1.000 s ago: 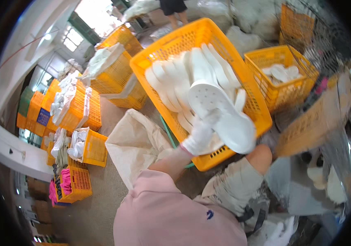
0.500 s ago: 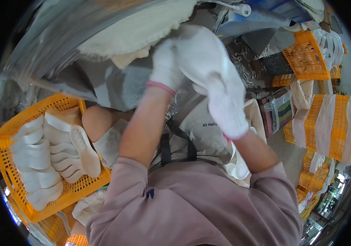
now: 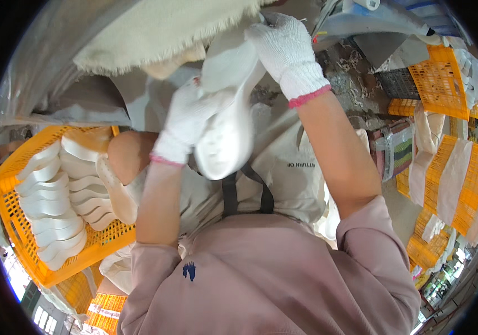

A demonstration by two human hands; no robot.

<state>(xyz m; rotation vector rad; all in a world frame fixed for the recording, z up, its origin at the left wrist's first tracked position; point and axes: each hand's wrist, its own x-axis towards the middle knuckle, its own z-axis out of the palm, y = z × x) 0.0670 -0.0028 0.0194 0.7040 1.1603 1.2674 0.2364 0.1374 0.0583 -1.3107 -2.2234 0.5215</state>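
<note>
Held out in front of me is a white shoe sole (image 3: pixel 226 134), long and curved, slightly blurred, with small hollows at its near end. My left hand (image 3: pixel 191 114), in a white knitted glove with a pink cuff, is closed around the sole's left side near its middle. At its far end, on the right edge, my right hand (image 3: pixel 286 53) in a matching glove grips it; its fingertips are partly hidden. Just beyond the sole hangs a frayed cream cloth (image 3: pixel 160 39).
To my left stands an orange crate (image 3: pixel 54 273) with rows of white soles (image 3: pixel 51 195). More orange crates (image 3: pixel 437 84) are stacked at the right, some wrapped with pale strips. A striped bundle (image 3: pixel 398 148) sits near my right arm. Scraps litter the floor (image 3: pixel 345 72).
The sole has swung to point toward me, its near end now lower left. My left hand has moved nearer and left; my right hand has gone to the far end.
</note>
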